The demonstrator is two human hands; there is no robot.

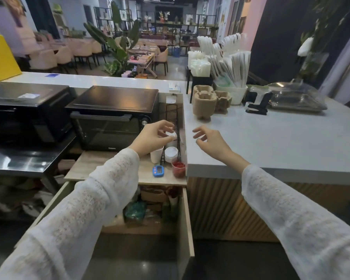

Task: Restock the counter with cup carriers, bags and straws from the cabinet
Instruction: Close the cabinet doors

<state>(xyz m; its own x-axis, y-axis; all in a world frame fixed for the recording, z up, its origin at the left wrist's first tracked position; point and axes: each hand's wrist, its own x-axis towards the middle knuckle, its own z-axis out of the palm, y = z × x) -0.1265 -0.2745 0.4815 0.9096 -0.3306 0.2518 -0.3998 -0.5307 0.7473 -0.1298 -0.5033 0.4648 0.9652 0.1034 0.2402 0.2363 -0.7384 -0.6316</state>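
Beyond the bar, the café's dining room lay dim, chairs drawn up at long tables. Nearer, the pale counter ran off to the right, and on its far end stood the stock: white paper bags upright in a bin, handles up, with bundled straws beside them on a dark stand. In front sat the cup carriers, two brown pulp stacks standing tall, long axis vertical, cup wells facing up. Left of the counter, a black oven sat on a low wooden shelf, and under that shelf the cabinet stood open, crowded with packets I could not make out.

The person's left hand hovered over the wire rack of white cups, fingers loosely curled; whether it pinched a cup I could not tell. Their right hand hung just above the counter edge, fingers relaxed and apart, holding nothing.

To my eye the next fetch meant bending to the cabinet and lifting carriers as a nested stack, both hands under the base, kept upright so they would set down beside the others.
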